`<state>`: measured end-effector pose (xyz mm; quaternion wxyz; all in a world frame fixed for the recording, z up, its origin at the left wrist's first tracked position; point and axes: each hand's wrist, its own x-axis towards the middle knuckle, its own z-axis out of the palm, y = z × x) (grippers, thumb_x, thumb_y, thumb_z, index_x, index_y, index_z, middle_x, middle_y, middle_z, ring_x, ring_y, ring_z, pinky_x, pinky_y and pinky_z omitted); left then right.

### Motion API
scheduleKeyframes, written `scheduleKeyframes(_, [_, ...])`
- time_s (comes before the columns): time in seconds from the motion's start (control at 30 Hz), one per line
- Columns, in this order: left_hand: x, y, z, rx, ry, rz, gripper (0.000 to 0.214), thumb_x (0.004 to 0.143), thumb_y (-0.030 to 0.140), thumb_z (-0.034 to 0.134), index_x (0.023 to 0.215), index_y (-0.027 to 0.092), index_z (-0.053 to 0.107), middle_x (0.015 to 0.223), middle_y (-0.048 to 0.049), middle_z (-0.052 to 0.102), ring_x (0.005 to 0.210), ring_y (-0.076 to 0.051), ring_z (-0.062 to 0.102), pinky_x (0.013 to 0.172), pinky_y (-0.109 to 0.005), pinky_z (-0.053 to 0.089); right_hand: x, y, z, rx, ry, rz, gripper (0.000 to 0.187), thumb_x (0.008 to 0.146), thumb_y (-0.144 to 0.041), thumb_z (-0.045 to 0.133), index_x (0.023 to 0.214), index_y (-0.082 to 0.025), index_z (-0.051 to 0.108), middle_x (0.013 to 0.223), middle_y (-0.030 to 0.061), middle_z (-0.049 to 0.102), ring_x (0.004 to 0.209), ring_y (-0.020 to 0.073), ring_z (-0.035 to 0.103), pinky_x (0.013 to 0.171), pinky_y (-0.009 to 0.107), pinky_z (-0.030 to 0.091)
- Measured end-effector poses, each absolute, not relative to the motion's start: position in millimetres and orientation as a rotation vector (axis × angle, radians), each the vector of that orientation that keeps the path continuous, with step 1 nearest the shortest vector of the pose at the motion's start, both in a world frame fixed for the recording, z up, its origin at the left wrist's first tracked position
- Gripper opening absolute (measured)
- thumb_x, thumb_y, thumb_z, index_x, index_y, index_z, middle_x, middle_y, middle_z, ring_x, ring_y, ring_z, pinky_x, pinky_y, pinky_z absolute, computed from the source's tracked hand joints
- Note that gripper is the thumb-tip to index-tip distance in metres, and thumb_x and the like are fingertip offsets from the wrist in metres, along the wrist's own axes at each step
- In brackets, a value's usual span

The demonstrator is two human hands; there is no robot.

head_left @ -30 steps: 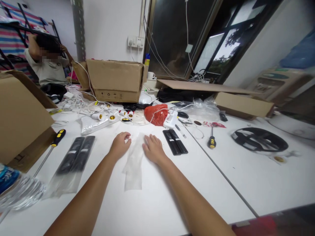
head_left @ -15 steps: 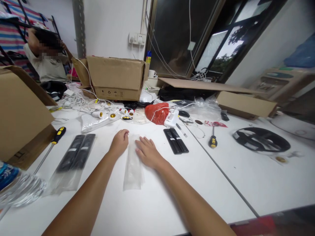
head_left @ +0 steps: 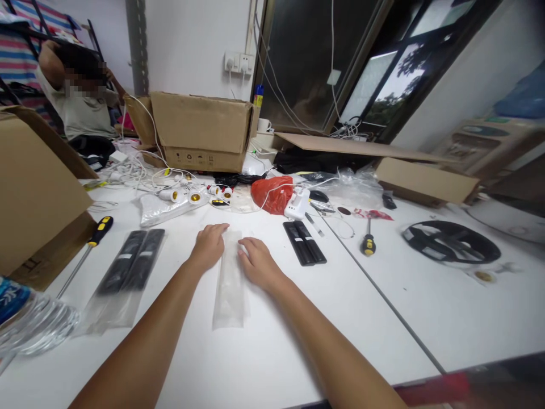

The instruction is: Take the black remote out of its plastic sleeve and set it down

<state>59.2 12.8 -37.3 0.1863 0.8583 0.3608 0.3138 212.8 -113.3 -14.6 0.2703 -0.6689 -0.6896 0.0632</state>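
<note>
A flat, clear plastic sleeve [head_left: 230,295] lies lengthwise on the white table between my hands. My left hand [head_left: 210,246] rests at its upper left edge, fingers stretched toward the sleeve's top end. On the opposite edge is my right hand [head_left: 258,262], its fingers loosely bent and apart from the thumb. Neither hand visibly grips anything. To the right lies a pair of black flat bars [head_left: 304,243] with white labels. Further left, a similar black pair [head_left: 133,258] sits inside another clear sleeve.
Screwdrivers lie left [head_left: 101,230] and right [head_left: 368,244]. A water bottle [head_left: 34,318] and a carton [head_left: 38,193] border the left side. Cables, lamp sockets [head_left: 195,197], a red bag [head_left: 272,195] and a larger carton [head_left: 202,128] fill the back. A black reel [head_left: 451,241] lies right. A person [head_left: 80,96] sits behind.
My right hand has gone from lying spread on the sleeve to its right edge, fingers more bent. My left hand's fingers reach slightly further right over the sleeve's top.
</note>
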Motion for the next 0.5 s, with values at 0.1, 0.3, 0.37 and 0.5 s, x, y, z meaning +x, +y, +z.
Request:
scheduleKeyframes(0.1, [60,12,-36,2.41,1.014,0.88,0.044,0.089,0.009,0.042,0.125,0.022,0.063,0.129,-0.0056,0.067,0.122,-0.028,0.054,0.102,-0.045,0.039,214,-113,-15,-1.782,-1.825,0.183,0.038,0.099,-0.029,0.044,0.13,-0.014,0.06,0.128,0.0152,0.061,0.126,0.0259,0.051,0.112,0.042,0.036])
scheduleKeyframes(0.3, [60,12,-34,2.432,1.025,0.871,0.04,0.087,0.008,0.043,0.115,0.024,0.066,0.125,-0.0052,0.068,0.119,-0.029,0.056,0.099,-0.044,0.04,215,-108,-17,-1.725,-1.635,0.255,0.036,0.097,-0.03,0.046,0.126,-0.015,0.06,0.128,0.0128,0.064,0.123,0.0244,0.055,0.11,0.039,0.039])
scheduleKeyframes(0.37, [60,13,-35,2.436,1.019,0.882,0.039,0.087,0.008,0.042,0.112,0.025,0.067,0.124,-0.0046,0.069,0.118,-0.029,0.056,0.099,-0.044,0.041,215,-107,-9,-1.705,-1.565,0.274,0.034,0.096,-0.032,0.048,0.123,-0.016,0.062,0.127,0.0127,0.065,0.123,0.0247,0.056,0.109,0.04,0.04])
scheduleKeyframes(0.5, [60,17,-38,2.44,1.002,0.9,0.037,0.086,0.01,0.042,0.105,0.025,0.069,0.12,-0.0038,0.07,0.115,-0.028,0.058,0.098,-0.043,0.042,219,-131,51,-1.415,-1.244,0.171,0.033,0.098,-0.038,0.043,0.115,-0.021,0.065,0.12,0.011,0.068,0.116,0.0238,0.062,0.104,0.04,0.045])
